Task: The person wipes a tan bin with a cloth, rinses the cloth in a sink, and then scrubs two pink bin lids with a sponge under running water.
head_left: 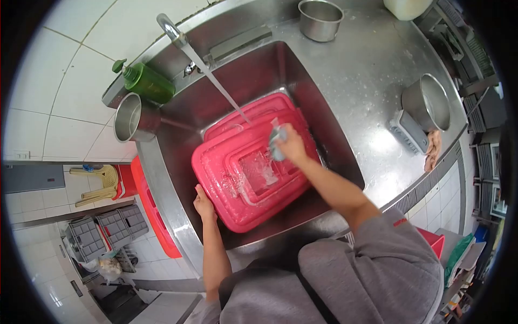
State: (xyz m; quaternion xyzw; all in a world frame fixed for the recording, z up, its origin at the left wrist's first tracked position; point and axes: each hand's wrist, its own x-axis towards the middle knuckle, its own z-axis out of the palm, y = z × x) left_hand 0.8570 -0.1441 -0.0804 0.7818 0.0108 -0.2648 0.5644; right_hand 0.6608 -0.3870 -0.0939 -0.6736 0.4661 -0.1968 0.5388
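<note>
A red plastic lid (pixel 221 167) with a raised rectangular middle lies tilted in the steel sink (pixel 183 116), wet and with some suds. Under its far edge another red piece (pixel 270 105) shows. My left hand (pixel 204 204) grips the lid's near left edge. My right hand (pixel 291 146) is closed on a grey-green scrubbing pad (pixel 277 143) pressed to the lid's right part. Water runs from the faucet (pixel 171 29) onto the far edge of the red plastic.
Left of the sink stand a green pump bottle (pixel 148 82) and a steel pot (pixel 129 119). On the right counter are a steel pot (pixel 321 21), another pot (pixel 426 102), a grey box (pixel 410 132) and a brown cloth (pixel 433 151).
</note>
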